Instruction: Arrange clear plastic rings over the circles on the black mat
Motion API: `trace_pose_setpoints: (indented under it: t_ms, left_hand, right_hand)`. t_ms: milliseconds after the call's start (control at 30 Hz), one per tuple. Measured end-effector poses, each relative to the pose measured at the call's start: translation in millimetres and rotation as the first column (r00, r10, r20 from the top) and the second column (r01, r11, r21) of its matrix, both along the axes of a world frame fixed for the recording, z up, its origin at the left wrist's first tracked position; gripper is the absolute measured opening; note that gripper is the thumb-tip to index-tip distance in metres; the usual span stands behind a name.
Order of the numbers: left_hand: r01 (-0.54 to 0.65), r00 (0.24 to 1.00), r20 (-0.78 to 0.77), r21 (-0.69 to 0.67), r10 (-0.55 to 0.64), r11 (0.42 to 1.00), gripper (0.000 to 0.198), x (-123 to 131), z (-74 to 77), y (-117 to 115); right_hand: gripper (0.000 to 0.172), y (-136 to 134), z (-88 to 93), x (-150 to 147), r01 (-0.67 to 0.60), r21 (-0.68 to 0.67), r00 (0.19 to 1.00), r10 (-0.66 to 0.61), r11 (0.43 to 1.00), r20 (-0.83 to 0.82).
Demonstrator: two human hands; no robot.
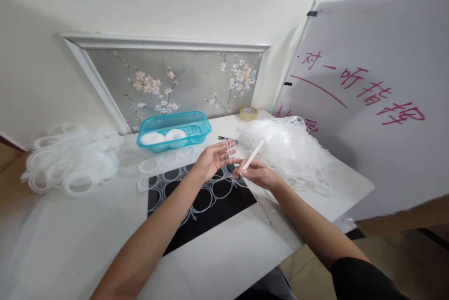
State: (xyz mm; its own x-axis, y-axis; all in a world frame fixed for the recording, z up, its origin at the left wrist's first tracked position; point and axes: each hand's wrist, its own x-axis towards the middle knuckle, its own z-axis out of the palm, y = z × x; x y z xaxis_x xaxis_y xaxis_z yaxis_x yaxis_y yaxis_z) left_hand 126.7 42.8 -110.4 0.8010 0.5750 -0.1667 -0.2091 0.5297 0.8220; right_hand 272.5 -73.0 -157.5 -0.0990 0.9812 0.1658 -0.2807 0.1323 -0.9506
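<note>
My left hand (211,158) is over the back of a black sheet (224,211), with thin white thread (229,151) looped round its slightly bent fingers. Close beside it, my right hand (258,174) grips a slim white stick (253,155), tilted up to the right. The fingertips of both hands nearly meet; whether the thread runs between them is too fine to tell. On the black sheet lie several thin translucent rings (202,199), some overlapping, partly covered by my left forearm. A small dark tool (224,138) lies just behind my left fingers.
Behind the sheet stands a blue plastic basket (171,145) holding two white rolls (175,135). Translucent rings are heaped at left (79,159), and a white translucent pile (287,150) sits at right. A tape roll (248,113) is near the wall; a whiteboard (379,66) borders the right side.
</note>
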Motion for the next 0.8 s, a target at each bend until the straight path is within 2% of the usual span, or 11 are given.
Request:
trace_pose_setpoints:
  t_ms: [100, 200, 233, 300, 367, 433, 567, 667, 800]
  left_hand:
    - [-0.232, 0.966, 0.123, 0.044, 0.225, 0.972, 0.037, 0.9, -1.9, 1.9]
    - [-0.509, 0.846, 0.245, 0.103, 0.474, 0.855, 0.048, -1.8, -3.7, 13.3]
    - [-0.558, 0.817, 0.26, 0.129, 0.515, 0.82, 0.049, -3.8, -3.5, 20.8]
    - [-0.588, 0.807, 0.231, 0.218, 0.544, 0.779, 0.046, -9.3, -0.3, 42.4]
    - [-0.524, 0.845, 0.115, 0.382, 0.523, 0.762, 0.042, -15.0, 6.6, 71.9]
    - [-0.364, 0.872, -0.077, 0.558, 0.483, 0.746, 0.037, -18.2, 15.5, 105.0]
    - [-0.109, 0.86, -0.313, 0.66, 0.404, 0.743, 0.016, -12.6, 26.8, 159.2]
    - [0.046, 0.839, -0.418, 0.694, 0.349, 0.719, 0.02, -0.4, 22.8, 177.4]
    - [0.161, 0.82, -0.472, 0.732, 0.323, 0.663, 0.027, 16.3, 10.3, 181.5]
  right_hand:
    - [0.015, -1.8, 3.5, -5.8, 0.032, 0.015, 0.999, -0.031, 0.999, -0.034]
    - [0.013, -4.1, 7.5, -14.2, -0.01, 0.025, 1.0, 0.011, 1.0, -0.029]
    - [0.013, -4.9, 8.5, -17.3, -0.039, 0.024, 0.999, 0.04, 0.999, -0.016]
    - [0.013, -6.6, 10.5, -23.6, -0.1, 0.011, 0.995, 0.1, 0.995, 0.023]
    - [0.011, -8.5, 12.5, -29.2, -0.147, -0.003, 0.986, 0.147, 0.989, 0.076]
    - [0.011, -10.8, 14.7, -33.5, -0.17, -0.01, 0.973, 0.169, 0.985, 0.155]
    - [0.015, -15.1, 17.6, -37.4, -0.167, -0.018, 0.952, 0.167, 0.986, 0.258]
    - [0.017, -17.1, 18.1, -37.2, -0.157, -0.034, 0.951, 0.161, 0.987, 0.262]
    - [0.02, -17.6, 19.8, -35.0, -0.134, -0.052, 0.948, 0.144, 0.99, 0.283]
